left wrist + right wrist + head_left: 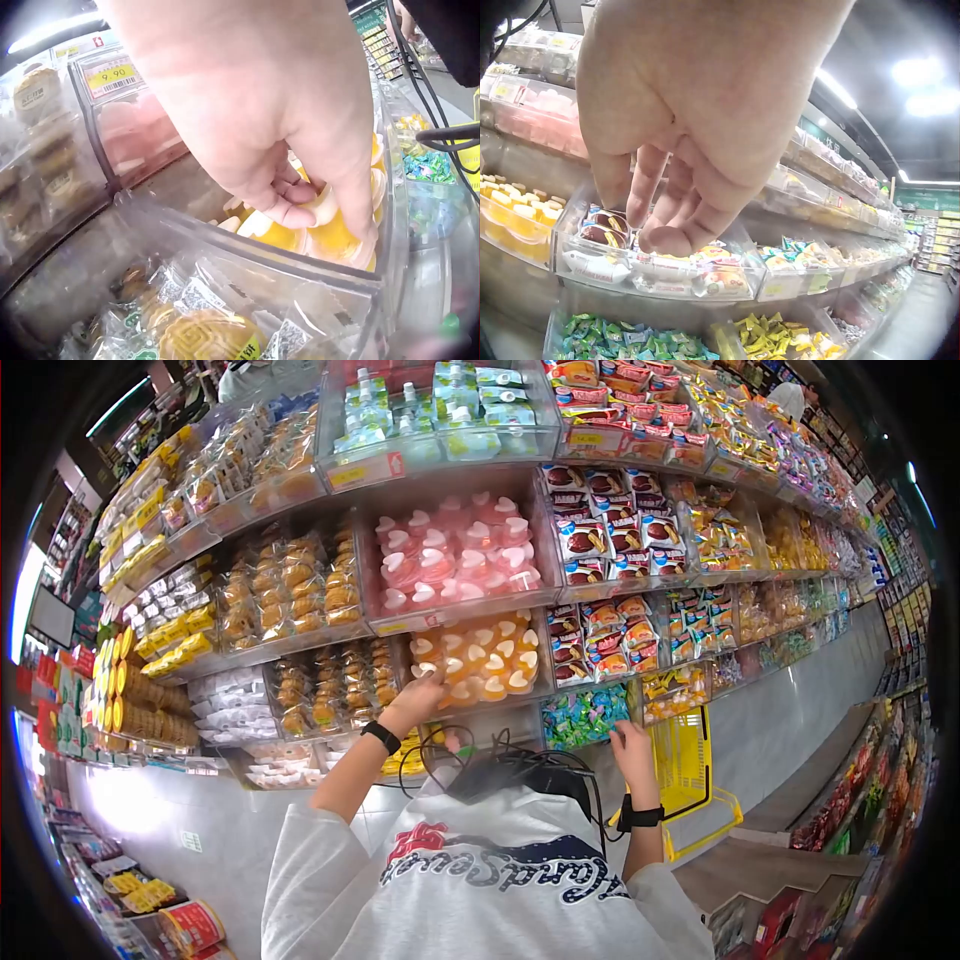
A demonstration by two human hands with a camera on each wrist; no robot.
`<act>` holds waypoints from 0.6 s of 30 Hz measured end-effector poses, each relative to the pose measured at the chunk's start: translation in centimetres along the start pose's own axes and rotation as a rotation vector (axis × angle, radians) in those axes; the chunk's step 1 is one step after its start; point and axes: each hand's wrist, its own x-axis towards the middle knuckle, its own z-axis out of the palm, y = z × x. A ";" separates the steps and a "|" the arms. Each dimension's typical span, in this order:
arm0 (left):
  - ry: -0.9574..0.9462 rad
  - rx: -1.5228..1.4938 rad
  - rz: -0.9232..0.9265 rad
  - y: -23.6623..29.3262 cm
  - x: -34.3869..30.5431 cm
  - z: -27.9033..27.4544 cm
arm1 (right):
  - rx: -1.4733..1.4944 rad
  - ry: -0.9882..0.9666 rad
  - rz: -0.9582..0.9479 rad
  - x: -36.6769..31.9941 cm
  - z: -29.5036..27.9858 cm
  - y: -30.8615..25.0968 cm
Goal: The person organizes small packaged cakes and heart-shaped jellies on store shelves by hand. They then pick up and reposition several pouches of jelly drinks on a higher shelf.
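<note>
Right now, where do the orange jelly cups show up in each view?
Head: orange jelly cups at centre, by the left hand.
Left wrist: orange jelly cups right of centre, under the left hand.
Right wrist: orange jelly cups at the left edge.
Shared landmark: blue-green wrapped candies.

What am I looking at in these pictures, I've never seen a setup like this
No machine here: a person works bare-handed, wearing cameras on the head and both wrists. The wide, round picture looks down from the head; the other two come from the left and right wrists. In front, clear bins hold pink heart-topped cups, orange heart-topped cups and green-and-blue candies. The left hand reaches into the orange cups and seems to pinch one; the right hand is near the candies and appears to hold nothing.
</note>
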 end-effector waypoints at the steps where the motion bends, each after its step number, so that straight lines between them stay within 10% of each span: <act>1: -0.013 -0.003 0.016 -0.2 0.0 -0.1 | 0.001 0.008 0.016 -0.4 -0.1 0.2; 18: -0.089 -0.041 -0.302 -5.6 9.1 -2.5 | 0.012 -0.004 0.232 -5.4 -0.9 2.0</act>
